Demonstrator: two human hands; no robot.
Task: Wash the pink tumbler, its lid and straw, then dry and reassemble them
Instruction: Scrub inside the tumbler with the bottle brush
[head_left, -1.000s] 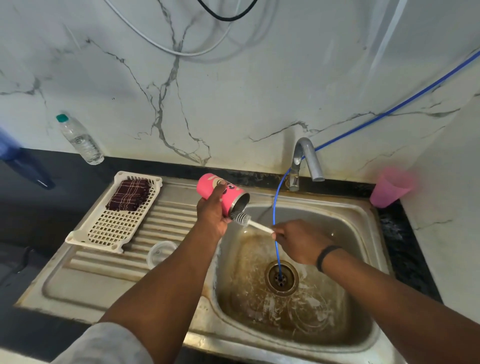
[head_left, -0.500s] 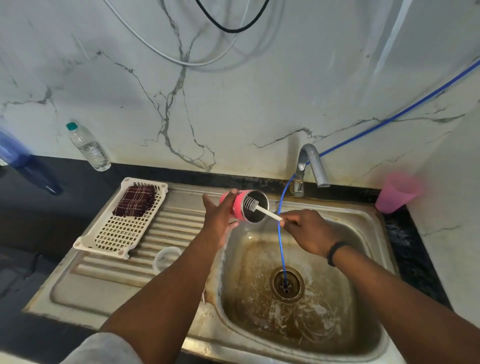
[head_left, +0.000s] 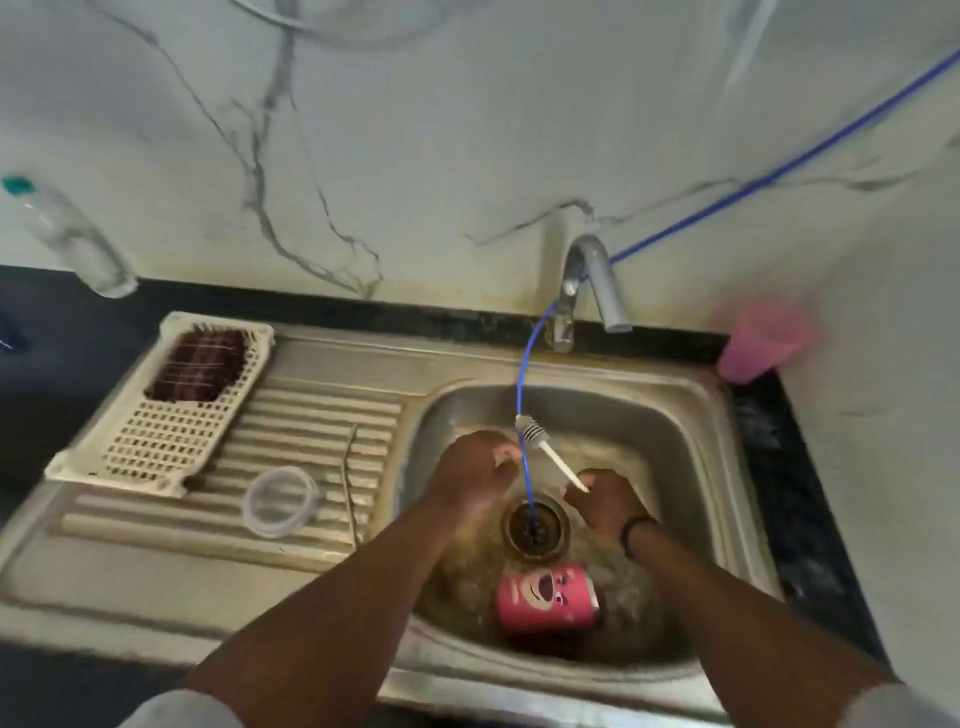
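The pink tumbler (head_left: 546, 597) with a cartoon face lies on its side in the sink basin (head_left: 691, 447), near the front wall below the drain (head_left: 535, 527). My right hand (head_left: 605, 501) grips the white handle of a small bottle brush (head_left: 545, 449), bristle head up beside the blue hose. My left hand (head_left: 475, 475) hovers over the basin left of the drain, fingers loosely curled, holding nothing. The clear lid (head_left: 281, 500) and a thin metal straw (head_left: 349, 483) lie on the draining board.
A thin blue hose (head_left: 524, 415) runs from the wall into the drain. The tap (head_left: 592, 283) stands behind the basin. A white slotted tray (head_left: 171, 421) holds a dark checked cloth at the left. A pink cup (head_left: 761, 340) and a water bottle (head_left: 67, 236) stand on the counter.
My left hand has let go of the tumbler, which now lies in the basin. The brush is out of the tumbler. Both hands have dropped lower into the sink.
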